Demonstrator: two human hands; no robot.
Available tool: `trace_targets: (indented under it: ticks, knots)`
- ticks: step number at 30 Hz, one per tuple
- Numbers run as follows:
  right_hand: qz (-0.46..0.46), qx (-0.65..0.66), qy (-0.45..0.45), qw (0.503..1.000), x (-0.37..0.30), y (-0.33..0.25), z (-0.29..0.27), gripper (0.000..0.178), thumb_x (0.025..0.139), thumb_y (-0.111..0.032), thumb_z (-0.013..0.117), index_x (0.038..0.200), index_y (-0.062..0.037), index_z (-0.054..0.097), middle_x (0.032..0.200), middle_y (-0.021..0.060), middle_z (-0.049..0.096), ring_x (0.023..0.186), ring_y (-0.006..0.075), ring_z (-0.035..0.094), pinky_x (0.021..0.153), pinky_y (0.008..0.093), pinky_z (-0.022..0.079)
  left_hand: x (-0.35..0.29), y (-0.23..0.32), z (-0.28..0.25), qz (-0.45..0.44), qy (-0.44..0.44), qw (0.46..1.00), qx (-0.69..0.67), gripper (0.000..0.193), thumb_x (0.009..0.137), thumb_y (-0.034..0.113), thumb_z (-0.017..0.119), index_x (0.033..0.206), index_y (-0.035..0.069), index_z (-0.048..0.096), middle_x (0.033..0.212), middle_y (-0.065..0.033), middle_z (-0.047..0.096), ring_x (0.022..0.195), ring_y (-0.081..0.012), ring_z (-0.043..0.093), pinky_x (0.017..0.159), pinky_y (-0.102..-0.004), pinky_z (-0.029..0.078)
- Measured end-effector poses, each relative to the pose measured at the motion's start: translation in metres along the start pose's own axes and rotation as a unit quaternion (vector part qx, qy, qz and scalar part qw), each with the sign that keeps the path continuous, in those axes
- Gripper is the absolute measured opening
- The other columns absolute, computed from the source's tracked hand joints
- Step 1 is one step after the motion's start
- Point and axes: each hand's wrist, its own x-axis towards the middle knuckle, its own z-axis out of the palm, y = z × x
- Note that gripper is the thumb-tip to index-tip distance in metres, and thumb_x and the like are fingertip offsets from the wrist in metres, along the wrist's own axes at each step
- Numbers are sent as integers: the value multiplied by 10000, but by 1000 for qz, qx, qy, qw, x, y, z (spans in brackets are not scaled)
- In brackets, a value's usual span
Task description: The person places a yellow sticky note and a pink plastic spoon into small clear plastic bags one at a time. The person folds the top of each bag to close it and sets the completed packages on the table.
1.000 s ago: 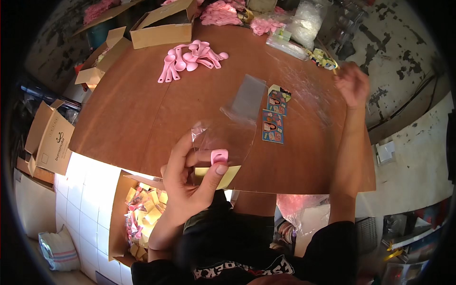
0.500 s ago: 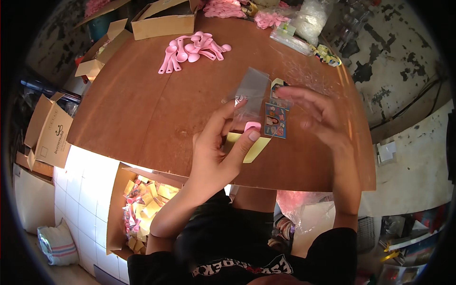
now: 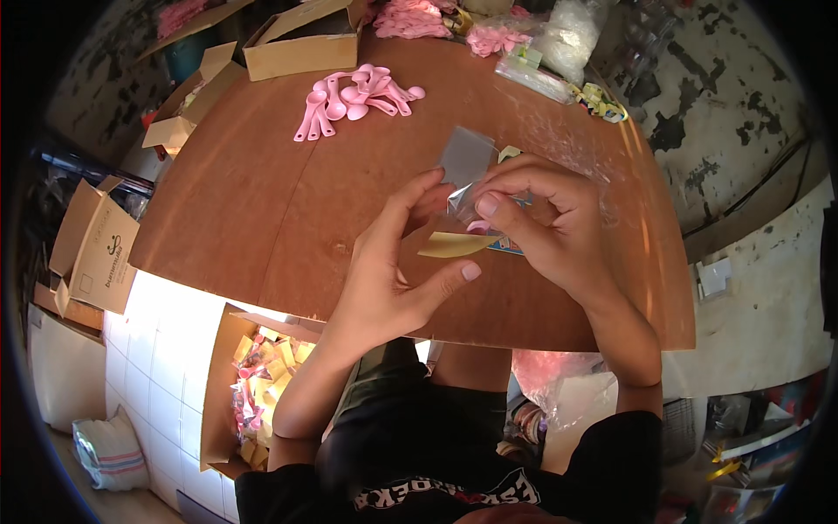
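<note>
My right hand [image 3: 546, 223] pinches a clear plastic bag [image 3: 461, 199] between thumb and fingers. Below those fingertips shows the end of a pink spoon [image 3: 478, 226], beside a yellow card [image 3: 454, 245] with a curved edge. Whether spoon and card are fully inside the bag is hard to make out. My left hand [image 3: 384, 253] is open just left of them, its thumb spread away from the fingers. A stack of flat clear bags [image 3: 469, 155] lies beyond both hands. Small printed cards [image 3: 509, 245] are mostly covered by my right hand.
A pile of pink spoons [image 3: 358, 92] lies farther back on the brown table [image 3: 227, 210]. Cardboard boxes [image 3: 301, 52] stand along the far left edge. Bagged goods [image 3: 567, 44] sit at the far right. Below the table, a carton [image 3: 218, 384] holds many packed pieces.
My right hand has come in leftward and taken the bag's top. My left thumb has come off the spoon and bag, and the left hand has opened. The yellow card has tilted.
</note>
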Motion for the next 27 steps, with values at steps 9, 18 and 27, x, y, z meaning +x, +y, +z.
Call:
trace_targets:
  ticks: [9, 18, 27]
  knots:
    - [158, 192, 8, 969, -9, -2, 12, 231, 913, -125, 724, 1080, 30, 692, 984, 76, 706, 914, 133, 664, 824, 288, 525, 0, -14, 4, -100, 7, 990, -103, 535, 876, -22, 722, 1354, -48, 484, 980, -125, 734, 950, -123, 679, 818, -258, 539]
    - [232, 244, 19, 941, -51, 41, 20, 216, 958, -98, 673, 1120, 45, 654, 1039, 79, 686, 973, 135, 660, 880, 270, 523, -7, -29, 12, -122, 47, 981, -145, 480, 902, 9, 717, 1329, -47, 505, 1000, -110, 725, 934, -104, 662, 809, -235, 527]
    - [225, 225, 59, 946, -56, 44, 19, 167, 957, -77, 667, 1087, 26, 663, 1013, 74, 691, 910, 134, 670, 809, 274, 569, -9, -31, -3, -158, 65, 975, -143, 148, 957, 33, 650, 1085, -32, 681, 970, -88, 729, 905, -117, 671, 796, -255, 543]
